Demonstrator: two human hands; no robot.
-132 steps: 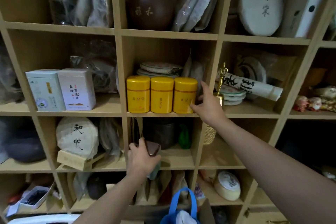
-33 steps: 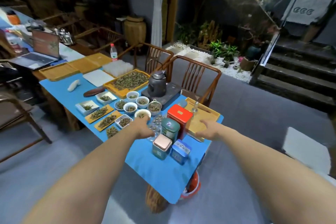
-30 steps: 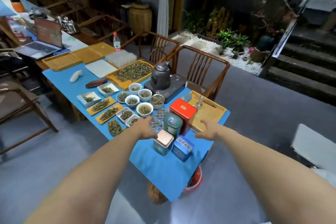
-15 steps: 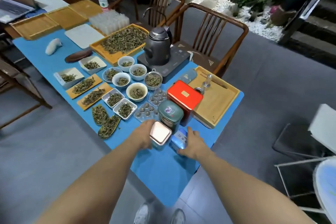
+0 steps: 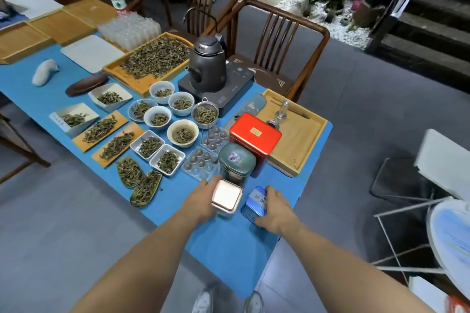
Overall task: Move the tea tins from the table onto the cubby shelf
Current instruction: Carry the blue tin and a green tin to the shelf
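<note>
Two tea tins are being picked up from the near end of the blue surface. The pink-lidded tin is held by the left hand, fingers curled round its side. The blue tin is gripped by the right hand. Next, both must be lifted straight up, clear of the green tin and red tin behind.

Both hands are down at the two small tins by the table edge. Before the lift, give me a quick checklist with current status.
1. Left hand on the pink-lidded tin: ok, fingers wrap its side.
2. Right hand on the blue tin: ok.
3. Both lids seated: ok.
4. Green tin crowding the pink-lidded one: not ok, it stands very close behind.
5. Tins lifted off the table: cannot tell.
</note>
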